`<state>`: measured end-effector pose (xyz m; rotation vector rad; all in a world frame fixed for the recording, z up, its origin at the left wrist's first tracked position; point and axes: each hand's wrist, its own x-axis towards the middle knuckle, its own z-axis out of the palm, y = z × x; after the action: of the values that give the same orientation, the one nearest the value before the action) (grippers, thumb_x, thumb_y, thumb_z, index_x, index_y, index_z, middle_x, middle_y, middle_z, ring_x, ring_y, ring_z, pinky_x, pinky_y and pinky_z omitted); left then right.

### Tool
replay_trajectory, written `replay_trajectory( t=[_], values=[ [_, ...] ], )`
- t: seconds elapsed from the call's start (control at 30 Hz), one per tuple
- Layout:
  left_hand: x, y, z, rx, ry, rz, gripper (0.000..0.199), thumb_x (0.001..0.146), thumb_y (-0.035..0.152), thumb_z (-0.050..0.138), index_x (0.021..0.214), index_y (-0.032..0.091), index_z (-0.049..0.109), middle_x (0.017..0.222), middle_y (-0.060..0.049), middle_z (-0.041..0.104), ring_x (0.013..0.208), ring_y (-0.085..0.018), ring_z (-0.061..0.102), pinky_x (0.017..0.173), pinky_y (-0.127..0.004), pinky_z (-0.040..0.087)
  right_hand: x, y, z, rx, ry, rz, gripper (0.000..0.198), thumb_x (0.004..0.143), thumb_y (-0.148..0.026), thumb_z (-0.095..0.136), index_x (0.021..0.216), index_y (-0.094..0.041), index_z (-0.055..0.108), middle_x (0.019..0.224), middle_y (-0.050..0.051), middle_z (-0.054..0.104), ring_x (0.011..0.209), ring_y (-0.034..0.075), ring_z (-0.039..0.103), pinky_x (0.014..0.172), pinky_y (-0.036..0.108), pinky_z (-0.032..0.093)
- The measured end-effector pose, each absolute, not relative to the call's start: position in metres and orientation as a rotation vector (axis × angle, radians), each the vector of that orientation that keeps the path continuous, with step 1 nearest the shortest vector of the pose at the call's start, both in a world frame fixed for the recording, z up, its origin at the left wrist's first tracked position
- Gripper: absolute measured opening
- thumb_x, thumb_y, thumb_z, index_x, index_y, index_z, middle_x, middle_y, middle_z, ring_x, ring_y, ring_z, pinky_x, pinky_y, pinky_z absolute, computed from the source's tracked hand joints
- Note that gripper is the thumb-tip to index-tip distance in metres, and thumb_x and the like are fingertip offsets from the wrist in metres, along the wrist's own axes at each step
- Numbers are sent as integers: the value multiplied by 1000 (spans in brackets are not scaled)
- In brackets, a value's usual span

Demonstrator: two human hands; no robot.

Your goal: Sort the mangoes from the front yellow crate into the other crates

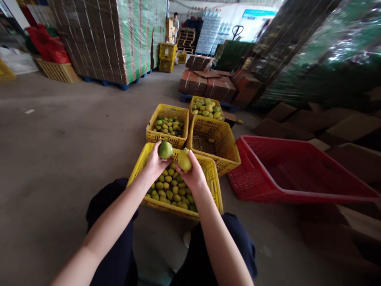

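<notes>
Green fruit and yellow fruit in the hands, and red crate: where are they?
Green fruit [166,150], head view: middle of skin.
Yellow fruit [185,161], head view: middle of skin.
Red crate [249,178], head view: outer wall.

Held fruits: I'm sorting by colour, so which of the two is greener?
The green fruit, in the left hand: its visible side is deep green, whereas the yellow fruit in the right hand looks mostly yellow.

The green fruit [165,150] was round, smooth and glossy, dark green with a paler patch, held above the crate [171,209] toward its far rim, left of its middle. The yellow fruit [185,160], dull yellow and faintly greenish, with a small nub on top, was held above the crate just right of its middle, its lower part partly covered.
</notes>
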<state>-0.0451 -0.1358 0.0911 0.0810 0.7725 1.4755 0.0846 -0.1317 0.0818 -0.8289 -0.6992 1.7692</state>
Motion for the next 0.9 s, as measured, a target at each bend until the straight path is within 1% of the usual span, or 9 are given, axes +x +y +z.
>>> replay_trajectory(
  t=[0.13, 0.23, 0.3, 0.37, 0.5, 0.57, 0.67, 0.77, 0.9],
  values=[
    [-45, -136, 93, 18, 686, 1406, 22, 93, 28, 47, 97, 14, 64, 72, -7, 67, 68, -16, 65, 58, -24, 55, 81, -127, 75, -836, -659, 1782, 40, 66, -59, 74, 81, -23, 64, 77, 2, 72, 78, 25, 70, 59, 37, 58],
    [-48, -134, 91, -10, 680, 1452, 22, 94, 24, 44, 101, 16, 63, 77, -7, 70, 74, -17, 67, 66, -26, 59, 79, -124, 70, -867, -575, 1708, 38, 64, -55, 78, 80, -23, 65, 76, 1, 73, 75, 25, 70, 61, 39, 60],
    [-50, -133, 90, -13, 732, 1507, 16, 92, 28, 49, 95, 19, 63, 74, -4, 68, 72, -16, 67, 67, -28, 59, 79, -124, 69, -915, -576, 1680, 36, 65, -55, 77, 79, -23, 67, 72, 0, 72, 70, 23, 69, 58, 37, 60],
    [-52, -133, 89, 10, 794, 1519, 13, 89, 32, 55, 87, 21, 61, 69, -2, 66, 66, -15, 65, 63, -27, 58, 78, -125, 70, -961, -618, 1709, 36, 66, -56, 76, 76, -22, 69, 67, 0, 71, 66, 21, 68, 56, 34, 58],
    [-52, -135, 91, 102, 804, 1440, 17, 86, 34, 57, 79, 18, 60, 67, -3, 66, 60, -14, 63, 58, -25, 55, 77, -126, 69, -948, -667, 1862, 39, 67, -61, 69, 68, -22, 66, 56, 1, 65, 64, 22, 68, 53, 33, 56],
    [-51, -137, 95, 96, 812, 1430, 21, 85, 35, 56, 77, 17, 60, 67, -5, 67, 60, -14, 63, 56, -25, 54, 76, -125, 68, -937, -630, 1865, 39, 68, -61, 67, 65, -22, 63, 52, 1, 63, 62, 23, 68, 54, 35, 56],
    [-47, -140, 100, 97, 857, 1468, 28, 84, 37, 53, 67, 15, 60, 60, -5, 64, 55, -14, 61, 54, -25, 50, 75, -124, 68, -969, -545, 1661, 31, 67, -51, 69, 61, -23, 59, 54, -1, 63, 60, 21, 66, 56, 34, 54],
    [-38, -145, 103, 222, 873, 1567, 32, 82, 32, 49, 56, 16, 59, 56, -3, 61, 53, -12, 58, 54, -23, 45, 74, -125, 74, -966, -625, 1364, 28, 70, -46, 66, 58, -22, 60, 58, -1, 65, 59, 18, 63, 62, 32, 52],
    [-25, -150, 99, 388, 897, 1636, 28, 78, 28, 51, 54, 17, 61, 57, 0, 61, 56, -11, 56, 59, -22, 44, 70, -133, 83, -878, -787, 1146, 29, 73, -43, 65, 56, -21, 65, 63, -1, 65, 63, 15, 59, 68, 28, 48]
  ],
)
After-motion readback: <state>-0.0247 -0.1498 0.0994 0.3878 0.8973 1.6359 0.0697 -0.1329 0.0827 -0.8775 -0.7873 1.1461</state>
